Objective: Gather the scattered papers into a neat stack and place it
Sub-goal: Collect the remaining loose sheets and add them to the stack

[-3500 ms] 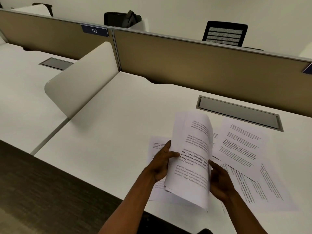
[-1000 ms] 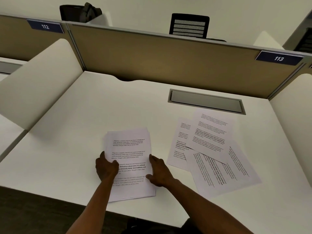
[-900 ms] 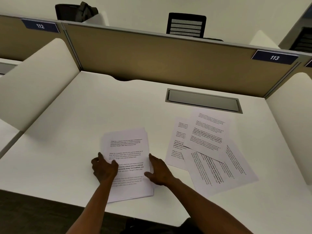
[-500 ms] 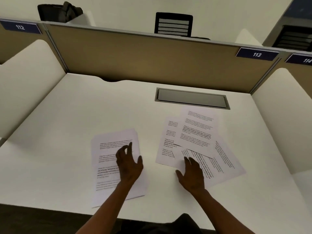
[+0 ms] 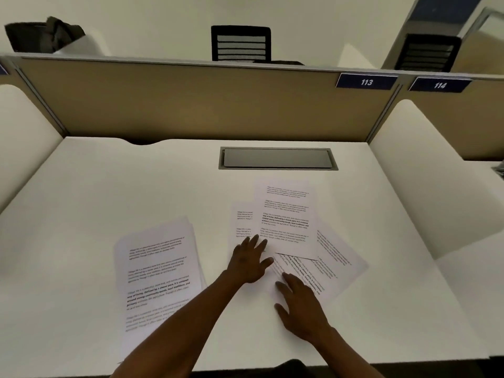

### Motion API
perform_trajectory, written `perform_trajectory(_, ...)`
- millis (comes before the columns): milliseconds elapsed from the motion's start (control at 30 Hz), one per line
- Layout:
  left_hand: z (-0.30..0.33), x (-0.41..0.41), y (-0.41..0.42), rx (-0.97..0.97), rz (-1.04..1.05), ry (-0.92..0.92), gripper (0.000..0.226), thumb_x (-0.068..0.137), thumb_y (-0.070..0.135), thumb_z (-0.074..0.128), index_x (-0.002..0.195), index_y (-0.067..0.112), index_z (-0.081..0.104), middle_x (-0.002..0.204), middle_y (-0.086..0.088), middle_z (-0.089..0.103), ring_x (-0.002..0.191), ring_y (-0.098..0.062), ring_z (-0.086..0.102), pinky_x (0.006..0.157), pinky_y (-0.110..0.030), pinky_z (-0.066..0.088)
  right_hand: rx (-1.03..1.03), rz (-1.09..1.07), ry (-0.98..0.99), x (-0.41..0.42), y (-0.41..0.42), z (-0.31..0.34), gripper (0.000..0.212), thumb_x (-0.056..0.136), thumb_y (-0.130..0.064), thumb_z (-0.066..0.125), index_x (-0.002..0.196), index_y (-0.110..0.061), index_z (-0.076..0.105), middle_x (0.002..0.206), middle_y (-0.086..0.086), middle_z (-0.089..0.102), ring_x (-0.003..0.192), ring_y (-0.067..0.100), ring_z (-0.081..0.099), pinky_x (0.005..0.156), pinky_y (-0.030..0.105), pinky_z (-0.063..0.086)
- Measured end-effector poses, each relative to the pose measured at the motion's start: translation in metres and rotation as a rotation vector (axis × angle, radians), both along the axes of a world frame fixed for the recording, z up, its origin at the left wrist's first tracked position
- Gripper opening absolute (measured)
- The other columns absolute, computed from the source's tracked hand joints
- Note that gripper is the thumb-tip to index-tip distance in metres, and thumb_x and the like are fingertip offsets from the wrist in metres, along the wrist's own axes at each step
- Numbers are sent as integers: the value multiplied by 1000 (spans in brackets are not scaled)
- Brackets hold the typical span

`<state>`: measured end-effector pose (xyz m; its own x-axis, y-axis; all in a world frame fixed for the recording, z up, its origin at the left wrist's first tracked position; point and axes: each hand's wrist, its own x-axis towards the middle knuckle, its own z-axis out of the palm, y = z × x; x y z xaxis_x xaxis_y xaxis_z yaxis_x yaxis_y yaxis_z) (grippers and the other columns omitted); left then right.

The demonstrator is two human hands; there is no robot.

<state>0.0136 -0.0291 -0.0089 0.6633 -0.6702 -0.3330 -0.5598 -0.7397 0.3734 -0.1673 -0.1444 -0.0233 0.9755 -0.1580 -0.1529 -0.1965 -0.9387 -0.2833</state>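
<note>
Beside stack (image 5: 158,271), hands (flat) (image 5: 249,261) on loose sheets (image 5: 286,222)

A white desk (image 5: 109,186) carried everything. On its near left lay a gathered stack of printed papers (image 5: 158,271) — edges roughly aligned. To the right, loose printed sheets (image 5: 286,219) lay fanned and overlapping, at different angles. At the far edge sat a grey cable hatch (image 5: 278,158) — closed, flush.
</note>
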Motion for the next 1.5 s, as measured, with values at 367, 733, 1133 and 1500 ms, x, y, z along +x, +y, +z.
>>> perform_trajectory(367, -15, -10, 6, -34, -1, -118, 88, 86, 66, 50, 157, 30, 13, 166, -4, -12, 154, -28, -5, 123, -47, 9, 71, -149, -54, 50, -53, 19, 69, 93, -48, 50, 152, -20, 29, 162, 5, 19, 151, 22, 15, 120, 38, 20)
perform_trajectory(733, -33, -26, 23, 8, -49, -171, 67, 87, 67, 49, 149, 46, 32, 165, 3, -17, 153, -24, -16, 121, -49, -6, -105, -98, 58, 41, -78, 7, 65, 91, -56, 45, 147, -22, 40, 151, 6, 41, 147, 29, 22, 119, 48, 14)
perform_trajectory(1133, -36, -33, 26, -68, 55, -102, 73, 88, 68, 44, 152, 38, 28, 167, 0, 6, 155, -22, 0, 124, -46, 0, -15, -294, -124, -21, -52, 0, 42, 83, -37, 69, 119, -15, 68, 111, 10, 61, 109, 29, 58, 93, 41, 49)
perform_trajectory(1500, -23, -17, 7, 16, 120, -175, 69, 96, 61, 34, 156, 30, 22, 166, -2, 16, 148, -26, 21, 118, -43, 20, 122, -271, -141, -35, -25, -1, 55, 78, -63, 60, 122, -30, 65, 137, 0, 55, 129, 22, 50, 106, 38, 42)
